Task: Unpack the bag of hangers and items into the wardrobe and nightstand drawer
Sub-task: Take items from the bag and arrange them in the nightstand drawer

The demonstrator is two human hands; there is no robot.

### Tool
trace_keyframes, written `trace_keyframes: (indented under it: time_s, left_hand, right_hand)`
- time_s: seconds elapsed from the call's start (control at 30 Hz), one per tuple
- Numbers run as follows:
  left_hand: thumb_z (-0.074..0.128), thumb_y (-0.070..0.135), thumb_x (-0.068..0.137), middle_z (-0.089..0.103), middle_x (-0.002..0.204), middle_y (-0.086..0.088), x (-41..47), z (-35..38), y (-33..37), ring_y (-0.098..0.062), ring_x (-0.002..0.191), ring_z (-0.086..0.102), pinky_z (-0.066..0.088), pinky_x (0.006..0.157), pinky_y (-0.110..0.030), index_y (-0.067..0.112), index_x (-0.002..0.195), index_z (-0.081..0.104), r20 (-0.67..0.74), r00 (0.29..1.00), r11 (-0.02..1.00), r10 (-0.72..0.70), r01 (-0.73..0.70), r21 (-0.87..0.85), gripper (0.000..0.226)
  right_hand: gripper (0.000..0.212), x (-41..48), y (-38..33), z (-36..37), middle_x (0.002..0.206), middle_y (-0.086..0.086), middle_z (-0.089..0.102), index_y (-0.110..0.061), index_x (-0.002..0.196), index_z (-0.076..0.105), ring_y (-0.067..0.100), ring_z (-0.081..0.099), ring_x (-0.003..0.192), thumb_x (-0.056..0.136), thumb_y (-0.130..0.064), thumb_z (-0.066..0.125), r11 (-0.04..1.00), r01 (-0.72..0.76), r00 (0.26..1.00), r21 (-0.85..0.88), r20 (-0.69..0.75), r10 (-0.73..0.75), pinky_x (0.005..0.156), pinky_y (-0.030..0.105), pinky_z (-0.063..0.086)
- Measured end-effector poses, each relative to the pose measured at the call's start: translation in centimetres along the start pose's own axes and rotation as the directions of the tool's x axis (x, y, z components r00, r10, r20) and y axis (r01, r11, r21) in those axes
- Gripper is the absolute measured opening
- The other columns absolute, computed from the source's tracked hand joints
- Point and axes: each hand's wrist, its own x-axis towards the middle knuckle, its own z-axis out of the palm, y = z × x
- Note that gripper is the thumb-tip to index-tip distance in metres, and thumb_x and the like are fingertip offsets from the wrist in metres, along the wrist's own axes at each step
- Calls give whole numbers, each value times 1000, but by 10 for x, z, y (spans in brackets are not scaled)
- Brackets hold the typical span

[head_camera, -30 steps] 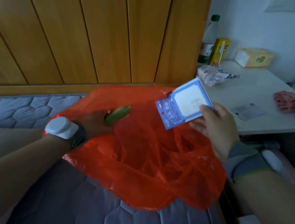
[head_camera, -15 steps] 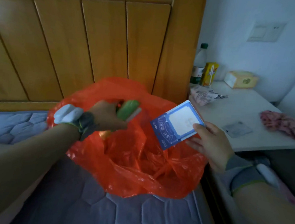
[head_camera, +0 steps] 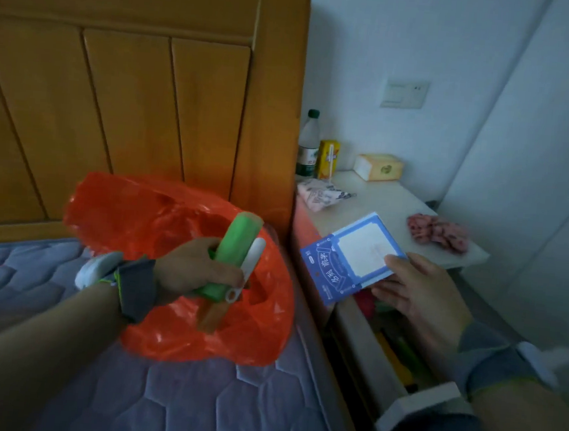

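A red plastic bag (head_camera: 179, 220) lies open on the bed's mattress (head_camera: 190, 406). Above the bag's mouth, my left hand (head_camera: 195, 269) grips a green roll (head_camera: 235, 245) together with a thin white stick-like item (head_camera: 251, 264). My right hand (head_camera: 414, 292) pinches a blue and white flat packet (head_camera: 352, 255) over the open nightstand drawer (head_camera: 407, 405). Inside the drawer I make out dark, yellow and green items, only partly visible.
The white nightstand (head_camera: 380, 199) carries a bottle (head_camera: 308, 148), a yellow carton (head_camera: 327, 159), a tissue pack (head_camera: 378, 167), a patterned pouch (head_camera: 319, 192) and a pink scrunched cloth (head_camera: 438, 232). A wooden headboard (head_camera: 131, 99) stands behind the bag.
My left hand has lifted the green roll and white item up out of the bag. My right hand has carried the blue packet right and down, over the open drawer. The view has tilted up.
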Motion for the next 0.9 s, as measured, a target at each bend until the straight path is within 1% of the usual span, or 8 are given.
trace_keyframes:
  time_s: [0.13, 0.23, 0.4, 0.47, 0.57, 0.73, 0.8, 0.9]
  left_hand:
    - [79, 21, 43, 72, 90, -22, 3, 46, 14, -38, 80, 70, 56, 72, -49, 1, 100, 61, 48, 997, 992, 53, -47, -114, 63]
    - [79, 21, 43, 72, 90, -22, 16, 86, 16, -37, 79, 69, 56, 70, -45, 9, 94, 63, 65, 996, 988, 64, -54, -143, 55]
    - [77, 24, 40, 67, 76, -8, 32, 132, 12, -10, 55, 63, 47, 46, -21, 12, 94, 64, 83, 996, 982, 33, -17, -187, 56]
    - [77, 23, 39, 69, 82, -13, 42, 151, 12, -16, 61, 66, 52, 50, -25, 8, 100, 63, 106, 994, 974, 35, -10, -225, 64]
    - [76, 28, 31, 71, 90, -22, 51, 173, 12, -31, 76, 68, 56, 71, -43, 1, 106, 60, 135, 991, 960, 17, 21, -280, 82]
    - [79, 30, 36, 72, 92, -21, 78, 209, 11, -39, 86, 69, 54, 81, -57, 5, 104, 63, 165, 986, 948, 8, 45, -316, 74]
    - [80, 27, 36, 73, 88, -18, 97, 229, 8, -37, 85, 70, 55, 80, -55, 6, 103, 62, 182, 983, 934, -21, 85, -346, 72]
    - [80, 20, 41, 75, 75, -7, 100, 237, 4, -24, 73, 72, 57, 65, -36, 6, 102, 60, 183, 982, 925, -40, 106, -364, 65]
  right_hand:
    - [6, -15, 5, -52, 101, 14, 67, -12, 93, 58, 22, 66, 83, 94, -12, 52, 994, -51, 989, 97, -131, 64, 61, 26, 56]
    - [6, -27, 14, -99, 100, 15, 65, -9, 97, 55, 21, 66, 83, 91, -8, 55, 976, -90, 962, 196, -237, 136, 51, 21, 56]
    - [27, -34, 35, -144, 100, 15, 63, -2, 116, 53, 22, 64, 83, 89, -1, 54, 947, -183, 946, 264, -215, 243, 51, 20, 57]
    - [35, -31, 44, -158, 107, 14, 63, -6, 122, 52, 22, 64, 88, 87, -1, 55, 938, -239, 939, 251, -185, 289, 53, 22, 57]
    - [35, -25, 55, -168, 117, 16, 59, -12, 116, 53, 28, 61, 101, 84, 2, 57, 928, -275, 933, 250, -162, 320, 59, 26, 60]
    - [19, -3, 66, -179, 116, 21, 62, -11, 101, 57, 33, 61, 106, 86, 0, 56, 900, -304, 912, 314, -178, 370, 67, 33, 60]
    - [16, 13, 73, -191, 115, 22, 63, -10, 101, 57, 34, 60, 109, 87, -2, 56, 886, -334, 894, 321, -189, 406, 70, 36, 58]
    - [31, 24, 76, -196, 116, 22, 64, -7, 115, 55, 33, 63, 105, 85, -1, 58, 885, -343, 900, 315, -160, 405, 73, 36, 59]
